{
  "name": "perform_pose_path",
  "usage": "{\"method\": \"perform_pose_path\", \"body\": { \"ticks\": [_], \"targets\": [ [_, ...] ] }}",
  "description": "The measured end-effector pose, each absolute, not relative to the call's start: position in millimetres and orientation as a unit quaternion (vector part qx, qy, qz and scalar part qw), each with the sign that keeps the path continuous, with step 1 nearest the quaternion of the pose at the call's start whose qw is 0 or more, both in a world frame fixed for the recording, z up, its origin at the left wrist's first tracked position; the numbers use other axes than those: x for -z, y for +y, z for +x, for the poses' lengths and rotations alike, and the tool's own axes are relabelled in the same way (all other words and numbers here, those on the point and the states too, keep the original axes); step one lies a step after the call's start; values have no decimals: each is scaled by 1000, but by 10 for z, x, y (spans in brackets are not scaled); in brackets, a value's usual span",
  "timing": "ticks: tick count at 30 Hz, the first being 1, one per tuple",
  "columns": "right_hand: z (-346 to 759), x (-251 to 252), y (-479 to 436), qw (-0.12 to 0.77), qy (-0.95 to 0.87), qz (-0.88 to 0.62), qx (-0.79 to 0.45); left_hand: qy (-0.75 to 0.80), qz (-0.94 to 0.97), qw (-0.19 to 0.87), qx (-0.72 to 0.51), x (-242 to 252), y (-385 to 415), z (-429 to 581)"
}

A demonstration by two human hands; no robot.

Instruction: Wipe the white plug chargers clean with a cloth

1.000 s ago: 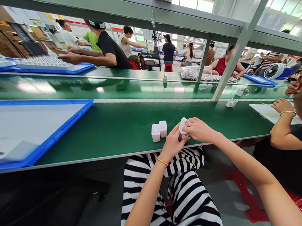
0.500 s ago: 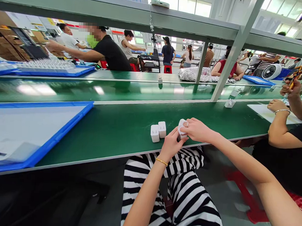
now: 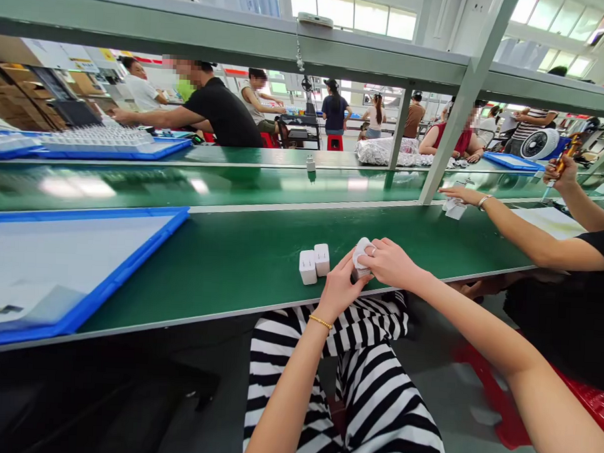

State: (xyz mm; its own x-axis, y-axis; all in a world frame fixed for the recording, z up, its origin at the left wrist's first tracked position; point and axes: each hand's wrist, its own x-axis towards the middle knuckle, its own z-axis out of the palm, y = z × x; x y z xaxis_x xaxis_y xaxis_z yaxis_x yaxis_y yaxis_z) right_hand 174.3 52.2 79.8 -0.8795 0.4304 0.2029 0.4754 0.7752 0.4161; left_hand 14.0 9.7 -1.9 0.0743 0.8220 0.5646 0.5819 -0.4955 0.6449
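Both my hands meet at the front edge of the green bench, closed round one small white charger block (image 3: 361, 250). My left hand (image 3: 340, 289) grips it from below and my right hand (image 3: 390, 262), with a ring on one finger, wraps it from the right. Just left of them two more white charger blocks (image 3: 314, 262) stand upright side by side on the bench surface (image 3: 240, 264), apart from my fingers.
A blue-rimmed tray (image 3: 104, 281) lies at the left. On my right a seated person reaches a hand (image 3: 458, 193) towards a small white part near the slanted post (image 3: 449, 133). Beyond the shiny belt (image 3: 208, 179), other people work at a far table.
The neighbour's near arm has stretched forward across the bench to a small white part by the post. My hands have stayed on the charger block, shifting only slightly.
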Motion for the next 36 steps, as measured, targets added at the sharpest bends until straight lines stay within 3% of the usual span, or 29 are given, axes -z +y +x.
{"method": "perform_pose_path", "body": {
  "ticks": [10,20,24,27,36],
  "targets": [
    [1711,-1021,532,-30,-963,-217,160,474,725,100,-490,24,67,162],
    [1730,-930,525,-11,-955,-272,121,498,720,55,-479,67,-52,209],
    [1699,-847,629,32,-949,-303,82,540,656,-89,-519,175,-359,154],
    [1567,-779,751,79,-942,-327,-14,618,557,-167,-528,235,-529,-6],
    [1251,-300,1046,328,-783,-380,-368,733,533,-2,-422,69,-424,-446]
  ]
}}
